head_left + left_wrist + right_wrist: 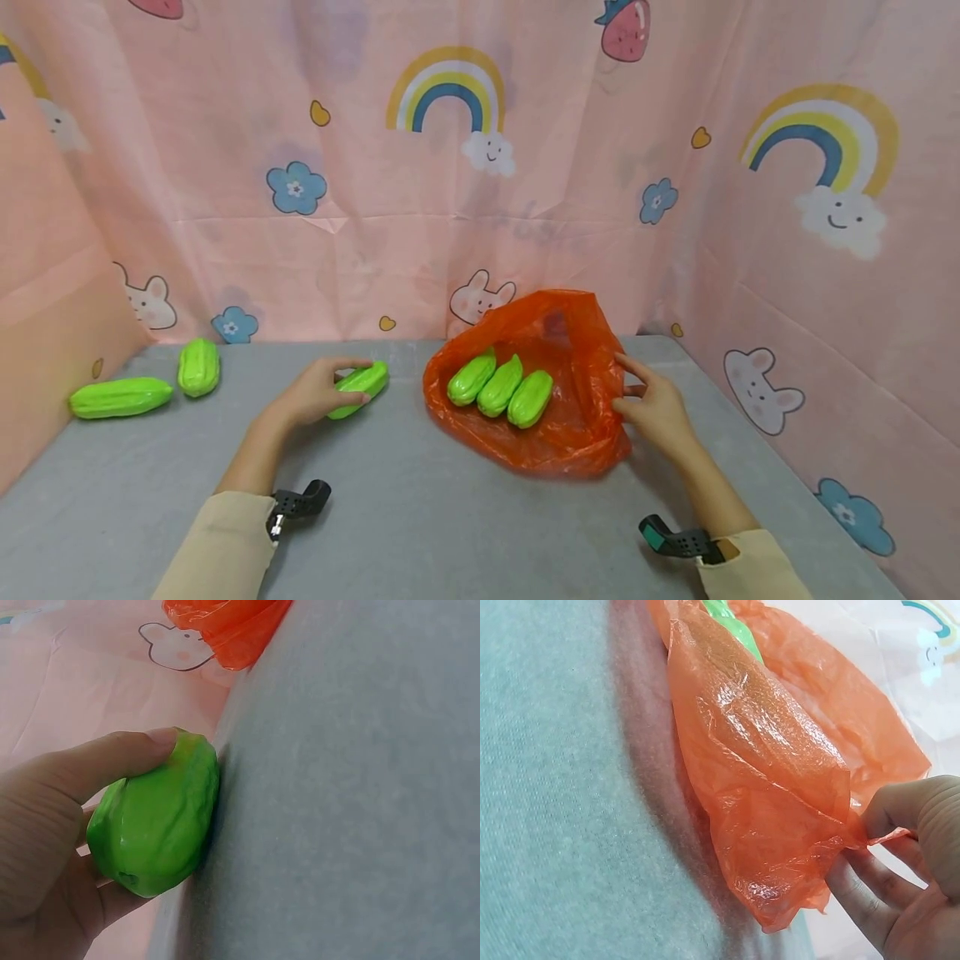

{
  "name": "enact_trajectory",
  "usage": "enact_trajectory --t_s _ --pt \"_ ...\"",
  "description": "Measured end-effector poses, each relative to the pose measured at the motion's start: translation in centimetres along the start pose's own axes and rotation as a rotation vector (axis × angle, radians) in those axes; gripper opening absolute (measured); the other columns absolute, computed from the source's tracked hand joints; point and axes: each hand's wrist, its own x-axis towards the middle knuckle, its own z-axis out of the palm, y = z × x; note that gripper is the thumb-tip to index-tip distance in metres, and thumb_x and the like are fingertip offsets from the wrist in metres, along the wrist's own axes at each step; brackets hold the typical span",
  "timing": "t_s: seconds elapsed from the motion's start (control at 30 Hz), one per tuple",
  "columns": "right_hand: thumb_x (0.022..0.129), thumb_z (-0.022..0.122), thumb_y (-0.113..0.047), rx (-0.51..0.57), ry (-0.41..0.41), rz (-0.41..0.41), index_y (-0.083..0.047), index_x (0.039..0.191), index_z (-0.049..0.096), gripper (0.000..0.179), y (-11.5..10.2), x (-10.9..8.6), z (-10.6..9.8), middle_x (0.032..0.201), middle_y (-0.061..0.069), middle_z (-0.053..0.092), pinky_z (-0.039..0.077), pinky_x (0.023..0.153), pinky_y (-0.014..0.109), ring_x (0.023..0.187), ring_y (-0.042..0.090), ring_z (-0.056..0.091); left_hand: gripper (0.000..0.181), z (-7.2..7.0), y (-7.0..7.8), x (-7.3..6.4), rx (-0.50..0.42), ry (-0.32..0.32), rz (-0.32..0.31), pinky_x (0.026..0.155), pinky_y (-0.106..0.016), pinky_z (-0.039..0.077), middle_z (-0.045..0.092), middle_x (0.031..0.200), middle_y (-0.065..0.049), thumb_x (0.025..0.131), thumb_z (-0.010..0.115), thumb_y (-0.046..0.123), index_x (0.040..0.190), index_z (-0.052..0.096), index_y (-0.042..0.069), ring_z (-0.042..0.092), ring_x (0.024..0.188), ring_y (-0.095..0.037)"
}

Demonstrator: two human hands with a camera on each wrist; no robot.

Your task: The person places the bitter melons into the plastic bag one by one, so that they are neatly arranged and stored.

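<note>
My left hand (pixel 309 395) grips a bright green, ridged gourd (pixel 367 381) between thumb and fingers. The left wrist view shows that gourd (pixel 161 825) close to the grey tabletop, its blunt end facing the camera. To the right, an orange-red plastic bag (pixel 581 417) lies with its mouth spread toward me. Three similar gourds (pixel 500 387) sit side by side inside it. With thumb and fingers, my right hand (pixel 660 408) pinches the bag's right edge. Crumpled film (pixel 780 825) stretches from those fingers in the right wrist view.
Two more green gourds rest at the table's far left, one lying lengthwise (pixel 122 397) and one end-on (pixel 198 367). A pink printed cloth (pixel 360 275) hangs behind and along both sides of the grey table (pixel 450 533). Each wrist wears a black strap (pixel 300 502).
</note>
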Motion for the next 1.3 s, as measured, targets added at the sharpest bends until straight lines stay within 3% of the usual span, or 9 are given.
enact_trajectory --t_s 0.2,0.5,0.77,1.1,1.3 --pt "0.090 0.064 -0.003 0.009 -0.004 0.023 -0.012 0.158 0.036 0.074 -0.2 0.0 0.0 0.144 0.026 0.052 0.061 0.073 0.025 0.111 0.037 0.063 0.056 -0.1 0.1 0.0 -0.008 0.015 0.011 0.091 -0.048 0.054 0.058 0.142 -0.024 0.089 0.076 0.020 0.140 0.060 0.007 0.062 0.118 -0.043" --pt "0.090 0.064 -0.002 0.009 -0.008 -0.003 -0.010 0.157 0.037 0.073 -0.1 0.0 0.1 0.147 0.026 0.050 0.062 0.073 0.026 0.111 0.037 0.064 0.057 -0.3 0.7 0.1 -0.023 0.038 0.015 0.085 -0.039 0.054 0.059 0.139 -0.023 0.090 0.075 0.021 0.142 0.058 0.008 0.062 0.117 -0.042" --pt "0.090 0.062 -0.002 0.013 -0.017 -0.004 -0.008 0.157 0.035 0.072 -0.3 -0.2 0.2 0.152 0.026 0.045 0.062 0.074 0.026 0.113 0.039 0.064 0.055 -0.4 1.7 0.0 -0.043 0.106 0.027 0.082 -0.040 0.056 0.058 0.140 -0.021 0.090 0.075 0.022 0.142 0.058 0.012 0.060 0.121 -0.044" --pt "0.089 0.061 0.000 -0.009 -0.010 -0.024 -0.006 0.156 0.036 0.072 -0.1 -0.1 0.5 0.150 0.026 0.046 0.061 0.072 0.024 0.109 0.037 0.064 0.053 -0.3 3.2 0.1 -0.077 0.227 0.122 0.092 -0.053 0.056 0.057 0.143 -0.019 0.089 0.076 0.016 0.139 0.060 0.010 0.059 0.124 -0.048" --pt "0.089 0.061 0.000 0.004 -0.014 -0.031 -0.005 0.156 0.036 0.072 0.0 0.0 0.7 0.150 0.026 0.046 0.061 0.071 0.024 0.108 0.037 0.064 0.051 -0.2 3.9 0.3 -0.087 0.282 0.171 0.097 -0.056 0.054 0.059 0.143 -0.017 0.089 0.077 0.015 0.138 0.062 0.009 0.058 0.125 -0.041"
